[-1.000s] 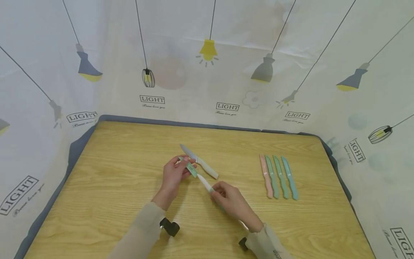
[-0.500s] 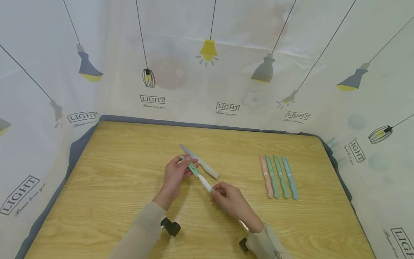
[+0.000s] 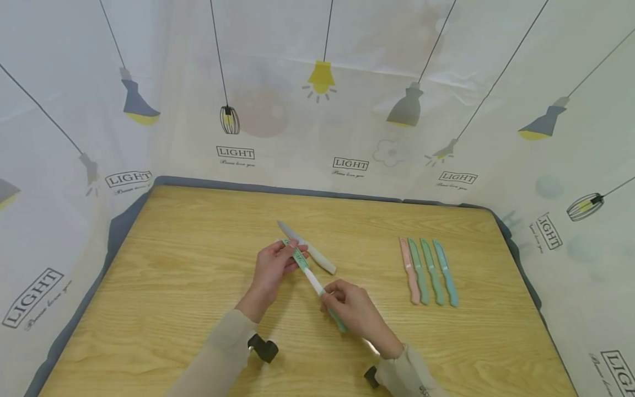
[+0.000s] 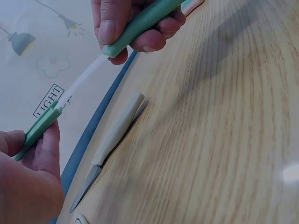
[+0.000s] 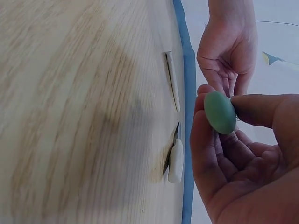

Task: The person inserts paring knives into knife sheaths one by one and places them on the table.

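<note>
My left hand point(image 3: 269, 271) pinches a slotted green blade sheath point(image 3: 300, 259) between thumb and fingers. A small knife with a green handle point(image 4: 147, 21) and a white blade point(image 3: 315, 282) is gripped by the handle in my right hand point(image 3: 358, 310). The blade lines up with the sheath, and its tip end lies within the sheath's mouth in the left wrist view. Just behind the left hand, a larger knife with a cream handle point(image 3: 322, 261) and grey blade lies on the wooden table point(image 3: 188, 309). The right wrist view shows the green handle end-on.
To the right, a pink knife point(image 3: 409, 270), two green knives point(image 3: 419, 273) and a blue knife point(image 3: 446, 273) lie side by side, blades covered. A white slim piece point(image 5: 172, 81), perhaps a sheath, lies beyond the cream-handled knife. Printed cloth surrounds the table.
The left hand and sheath have shifted slightly right, toward the right hand. The sheath has turned into line with the blade, and less of the blade shows. The right hand barely moved.
</note>
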Motion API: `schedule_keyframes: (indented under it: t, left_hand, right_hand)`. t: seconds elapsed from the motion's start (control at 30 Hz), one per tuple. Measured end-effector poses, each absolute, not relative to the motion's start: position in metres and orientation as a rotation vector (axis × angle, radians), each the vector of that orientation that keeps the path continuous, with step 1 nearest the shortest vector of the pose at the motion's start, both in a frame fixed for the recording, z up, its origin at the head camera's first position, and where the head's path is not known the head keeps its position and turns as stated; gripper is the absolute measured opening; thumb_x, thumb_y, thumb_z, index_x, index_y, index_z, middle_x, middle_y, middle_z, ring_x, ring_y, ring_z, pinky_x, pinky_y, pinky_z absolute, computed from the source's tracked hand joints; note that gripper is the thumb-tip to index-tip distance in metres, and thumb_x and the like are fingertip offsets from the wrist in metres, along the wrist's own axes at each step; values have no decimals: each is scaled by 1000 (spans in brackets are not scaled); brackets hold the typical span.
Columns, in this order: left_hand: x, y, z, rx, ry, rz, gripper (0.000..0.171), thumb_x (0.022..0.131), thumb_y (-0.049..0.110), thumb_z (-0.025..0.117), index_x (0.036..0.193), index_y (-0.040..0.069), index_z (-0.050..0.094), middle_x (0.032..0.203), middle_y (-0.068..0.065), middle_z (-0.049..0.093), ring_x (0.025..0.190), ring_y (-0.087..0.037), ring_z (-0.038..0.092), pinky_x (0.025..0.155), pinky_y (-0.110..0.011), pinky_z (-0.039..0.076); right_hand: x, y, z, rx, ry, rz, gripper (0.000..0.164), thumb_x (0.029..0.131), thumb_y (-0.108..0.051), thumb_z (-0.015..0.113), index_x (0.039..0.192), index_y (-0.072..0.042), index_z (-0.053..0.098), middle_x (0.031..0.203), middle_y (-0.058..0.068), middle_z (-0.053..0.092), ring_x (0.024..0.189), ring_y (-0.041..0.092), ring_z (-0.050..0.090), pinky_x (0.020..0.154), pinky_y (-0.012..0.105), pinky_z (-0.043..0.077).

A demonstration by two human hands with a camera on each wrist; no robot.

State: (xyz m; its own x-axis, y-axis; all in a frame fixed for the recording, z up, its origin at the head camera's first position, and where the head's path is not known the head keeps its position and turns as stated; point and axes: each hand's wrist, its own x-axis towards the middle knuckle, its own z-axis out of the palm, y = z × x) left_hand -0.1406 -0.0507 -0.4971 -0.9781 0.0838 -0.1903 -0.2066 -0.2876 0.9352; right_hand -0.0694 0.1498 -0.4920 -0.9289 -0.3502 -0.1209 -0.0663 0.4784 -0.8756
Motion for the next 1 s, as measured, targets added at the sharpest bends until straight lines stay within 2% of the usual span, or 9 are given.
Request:
schedule_keyframes:
  t: [0.27, 0.5, 1.0]
  left_hand:
    - [-142, -49, -499, -151, 1747, 2384, 46, 98, 25, 56, 125, -13, 55, 109, -18, 69, 100, -29, 67, 82, -32, 56]
    - [-142, -48, -499, -152, 1752, 2374, 44, 99, 24, 55, 124, -11, 56, 110, -20, 69, 99, -27, 67, 83, -33, 56]
    - [-143, -43, -496, -160, 1747, 2360, 38, 98, 24, 57, 119, -8, 61, 107, -18, 70, 101, -32, 66, 81, -32, 57]
  right_hand:
    - [-70, 148, -492, -288, 2452, -1421, 30, 98, -29, 54, 107, -3, 64, 81, -2, 71, 76, 15, 69, 65, 26, 56]
    - [-70, 147, -490, -296, 2456, -1446, 27, 98, -27, 54, 105, -3, 65, 80, -1, 71, 75, 18, 68, 63, 26, 56]
    - [-71, 143, -486, -275, 2462, -1458, 25, 98, -28, 55, 102, -5, 65, 79, -2, 70, 74, 18, 67, 62, 29, 53]
